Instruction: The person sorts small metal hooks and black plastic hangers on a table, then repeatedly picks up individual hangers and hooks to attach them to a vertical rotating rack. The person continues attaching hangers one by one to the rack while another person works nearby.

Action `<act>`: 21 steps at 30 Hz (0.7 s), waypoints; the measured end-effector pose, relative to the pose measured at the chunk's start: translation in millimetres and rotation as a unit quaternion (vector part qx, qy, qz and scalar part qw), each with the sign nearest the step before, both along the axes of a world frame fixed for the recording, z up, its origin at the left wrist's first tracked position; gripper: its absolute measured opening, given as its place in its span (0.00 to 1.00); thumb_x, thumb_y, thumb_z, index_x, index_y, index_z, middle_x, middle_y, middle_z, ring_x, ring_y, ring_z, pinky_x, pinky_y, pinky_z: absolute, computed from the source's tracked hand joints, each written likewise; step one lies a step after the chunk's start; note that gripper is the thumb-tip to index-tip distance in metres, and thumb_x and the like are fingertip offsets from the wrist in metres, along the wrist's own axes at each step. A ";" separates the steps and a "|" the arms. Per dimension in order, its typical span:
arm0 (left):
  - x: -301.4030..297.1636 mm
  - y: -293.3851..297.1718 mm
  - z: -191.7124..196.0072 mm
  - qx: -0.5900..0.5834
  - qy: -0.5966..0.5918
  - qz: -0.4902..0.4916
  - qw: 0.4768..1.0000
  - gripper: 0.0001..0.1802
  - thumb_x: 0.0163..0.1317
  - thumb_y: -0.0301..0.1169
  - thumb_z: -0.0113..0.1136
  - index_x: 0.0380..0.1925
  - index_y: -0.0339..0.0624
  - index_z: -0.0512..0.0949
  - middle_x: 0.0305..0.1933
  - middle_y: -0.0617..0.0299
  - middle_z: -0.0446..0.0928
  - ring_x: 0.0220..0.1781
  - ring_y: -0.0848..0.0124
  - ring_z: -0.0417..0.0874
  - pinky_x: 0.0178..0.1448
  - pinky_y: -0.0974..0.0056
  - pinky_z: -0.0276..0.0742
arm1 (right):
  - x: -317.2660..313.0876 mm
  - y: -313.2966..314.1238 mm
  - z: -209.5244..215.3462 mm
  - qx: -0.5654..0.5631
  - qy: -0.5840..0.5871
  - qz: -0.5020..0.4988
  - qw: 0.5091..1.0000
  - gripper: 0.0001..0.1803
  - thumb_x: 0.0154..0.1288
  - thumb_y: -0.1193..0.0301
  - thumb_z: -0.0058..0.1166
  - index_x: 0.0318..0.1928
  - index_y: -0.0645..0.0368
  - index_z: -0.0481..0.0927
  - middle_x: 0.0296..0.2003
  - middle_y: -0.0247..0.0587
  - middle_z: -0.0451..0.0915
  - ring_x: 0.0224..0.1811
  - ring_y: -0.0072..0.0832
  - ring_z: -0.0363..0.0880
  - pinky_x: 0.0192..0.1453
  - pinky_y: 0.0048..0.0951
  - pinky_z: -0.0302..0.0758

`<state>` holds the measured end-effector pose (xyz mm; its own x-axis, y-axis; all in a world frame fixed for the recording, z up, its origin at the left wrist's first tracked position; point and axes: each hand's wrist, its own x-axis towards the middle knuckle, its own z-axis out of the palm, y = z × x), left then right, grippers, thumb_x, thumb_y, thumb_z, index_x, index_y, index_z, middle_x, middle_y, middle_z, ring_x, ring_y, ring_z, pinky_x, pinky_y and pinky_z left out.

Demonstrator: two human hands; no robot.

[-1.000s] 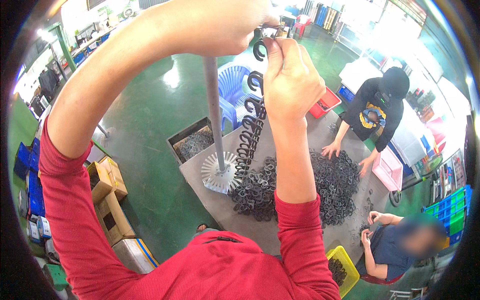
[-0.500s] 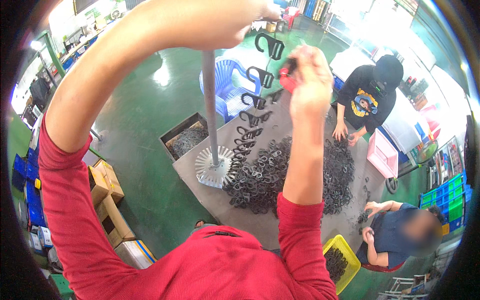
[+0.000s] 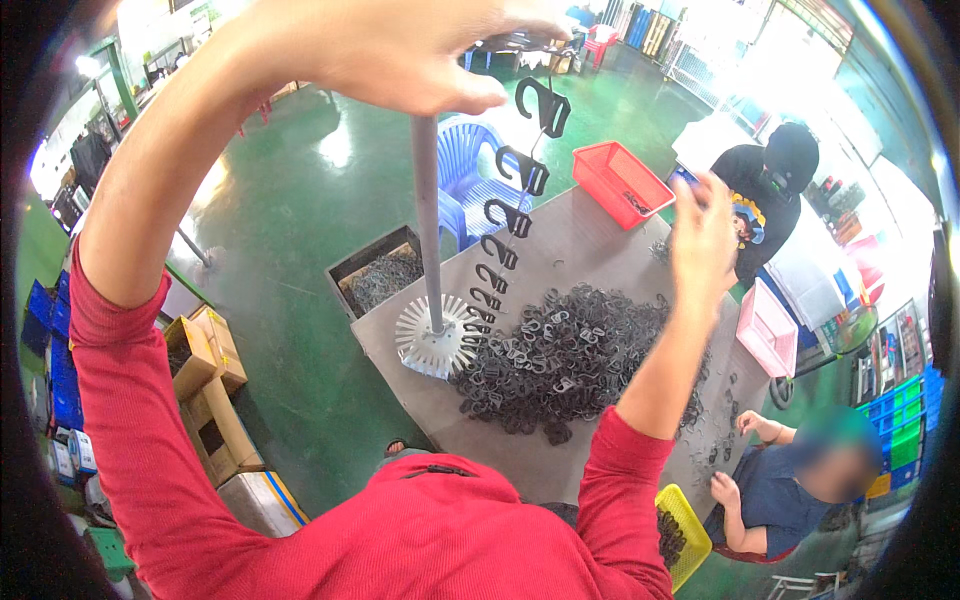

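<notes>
My left hand (image 3: 440, 60) is at the top of the view, thumb and fingers apart, above a grey upright pole (image 3: 426, 220). The pole rises from a round, slotted white disc (image 3: 437, 335) at the table's corner. Beside that hand, a line of black plastic hooks (image 3: 543, 108) hangs along a thin strand, running down towards the disc. My right hand (image 3: 703, 240) is raised over the right part of the table, fingers loosely bent and apart, and I see nothing in it. Below it spreads a large heap of black hooks (image 3: 560, 350).
A red basket (image 3: 620, 185) stands on the far side of the grey table (image 3: 400, 400). A pink basket (image 3: 767, 325) and two co-workers (image 3: 775, 200) are at the right. A yellow basket (image 3: 690, 560) is near me; a blue chair (image 3: 470, 180) and metal box (image 3: 375, 275) stand beyond.
My left hand has opened out from a closed shape. My right hand has moved right, away from the hanging hooks, uncovering the red basket. The hanging line now looks straighter.
</notes>
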<state>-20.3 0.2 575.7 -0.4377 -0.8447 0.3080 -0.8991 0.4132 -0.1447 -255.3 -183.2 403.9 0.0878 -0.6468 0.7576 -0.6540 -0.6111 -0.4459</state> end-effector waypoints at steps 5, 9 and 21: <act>-25.8 -1.6 13.0 0.055 -0.004 0.067 0.996 0.17 0.50 0.25 0.52 0.40 0.25 0.75 0.36 0.40 0.78 0.43 0.50 0.80 0.52 0.55 0.75 | 114.0 61.6 26.2 -0.192 -0.102 0.220 0.951 0.20 0.63 0.61 0.55 0.52 0.58 0.73 0.39 0.45 0.80 0.36 0.35 0.80 0.43 0.36 0.75; -29.9 7.5 8.4 0.021 -0.026 0.044 0.998 0.18 0.48 0.18 0.47 0.41 0.25 0.75 0.32 0.41 0.79 0.35 0.51 0.81 0.43 0.56 0.78 | 135.4 66.2 29.4 -0.100 -0.184 0.257 0.943 0.16 0.67 0.61 0.52 0.44 0.61 0.75 0.27 0.39 0.78 0.25 0.31 0.78 0.33 0.29 0.75; -3.1 20.1 -7.6 -0.119 -0.124 0.100 0.980 0.23 0.50 0.17 0.47 0.49 0.28 0.75 0.47 0.41 0.78 0.47 0.56 0.81 0.55 0.59 0.76 | 9.5 -15.7 9.1 0.277 -0.208 0.454 0.821 0.16 0.72 0.60 0.44 0.38 0.60 0.77 0.24 0.34 0.72 0.26 0.25 0.75 0.32 0.26 0.76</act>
<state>-23.4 20.3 568.2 -0.3565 -0.8391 0.4109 -0.8835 0.1597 -0.4403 -245.8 -198.9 413.0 0.5322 -0.7133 0.4560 0.2384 -0.3905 -0.8892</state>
